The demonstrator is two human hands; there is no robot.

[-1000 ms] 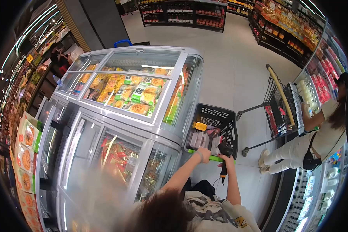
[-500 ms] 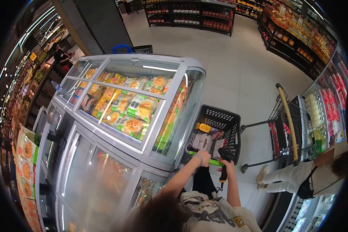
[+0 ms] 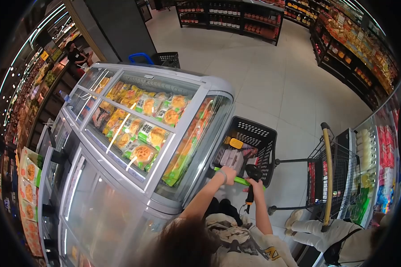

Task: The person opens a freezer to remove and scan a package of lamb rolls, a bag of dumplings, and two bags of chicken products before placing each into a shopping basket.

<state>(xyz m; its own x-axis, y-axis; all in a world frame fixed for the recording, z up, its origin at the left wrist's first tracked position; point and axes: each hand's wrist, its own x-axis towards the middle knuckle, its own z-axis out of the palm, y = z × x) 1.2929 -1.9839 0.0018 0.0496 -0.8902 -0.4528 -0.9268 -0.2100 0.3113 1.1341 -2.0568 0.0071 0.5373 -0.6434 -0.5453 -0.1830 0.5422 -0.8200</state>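
A black perforated shopping cart basket (image 3: 268,147) is right in front of me, with a green handle (image 3: 241,180) along its near side. My left hand (image 3: 228,175) is closed around the left part of that handle. Toward the handle's right end, my right hand (image 3: 255,187) is closed around a black handheld device (image 3: 253,171) with a rounded head, an orange-banded grip and a dangling strap. Inside the basket lie a yellow-lidded container (image 3: 236,143) and pale wrapped packs (image 3: 231,158).
A glass-topped freezer (image 3: 162,178) with bagged pizza-like foods (image 3: 142,153) stands close on my left. On the right are another cart (image 3: 327,178) with a yellow handle and a person in white trousers (image 3: 314,229). Bottle shelves (image 3: 225,18) stand ahead across the tiled floor (image 3: 258,84).
My view has shifted slightly, and the freezer sits a bit further left. The other cart and the person appear lower in view. Both my hands keep their hold.
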